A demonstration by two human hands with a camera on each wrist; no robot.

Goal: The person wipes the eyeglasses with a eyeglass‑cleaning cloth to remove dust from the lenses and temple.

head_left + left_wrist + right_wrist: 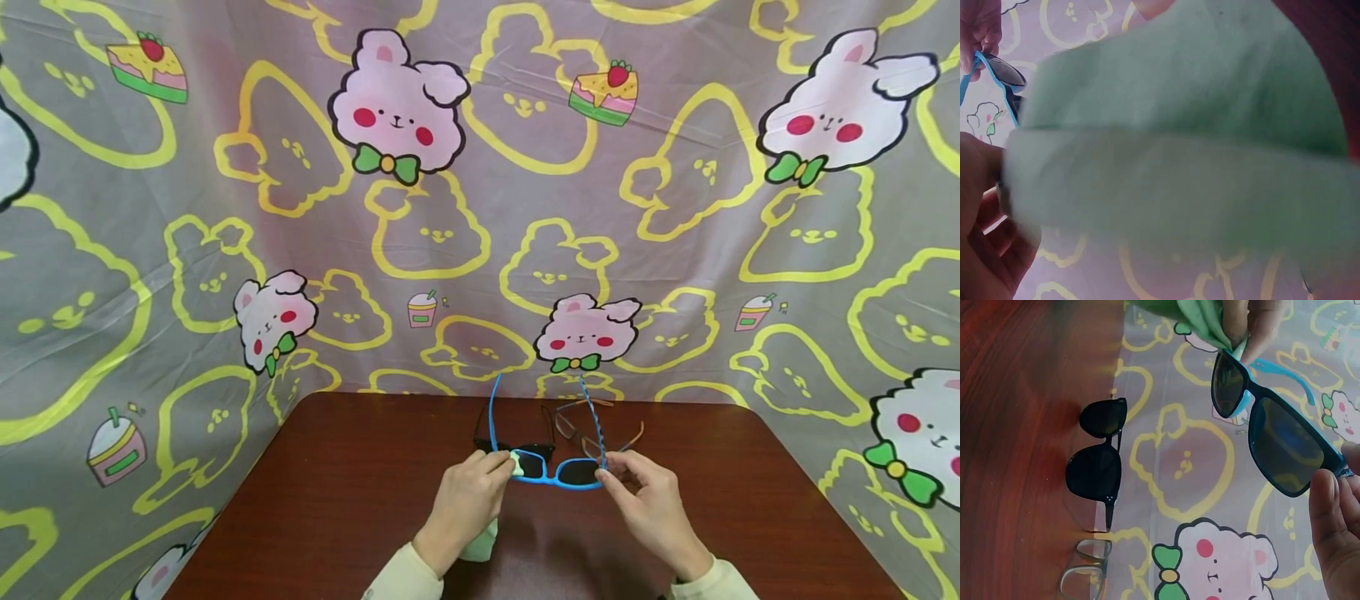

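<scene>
Blue-framed sunglasses (579,472) with dark lenses are held up above the table, temples unfolded and pointing away. My right hand (651,500) pinches them at the right hinge corner between thumb and fingers, also seen in the right wrist view on the sunglasses (1288,447). At the opposite end, my left hand (467,496) pinches a pale green cloth (480,546) against the left lens and rim. The rest of the cloth hangs below that hand. In the left wrist view the cloth (1172,181) fills most of the picture and hides much of the sunglasses.
Black sunglasses (1094,472) lie on the dark red-brown table (337,467) behind the held pair. Beside them rest glasses with a thin, light frame (1079,581). A curtain (480,200) printed with cartoon rabbits encloses the table's back and sides.
</scene>
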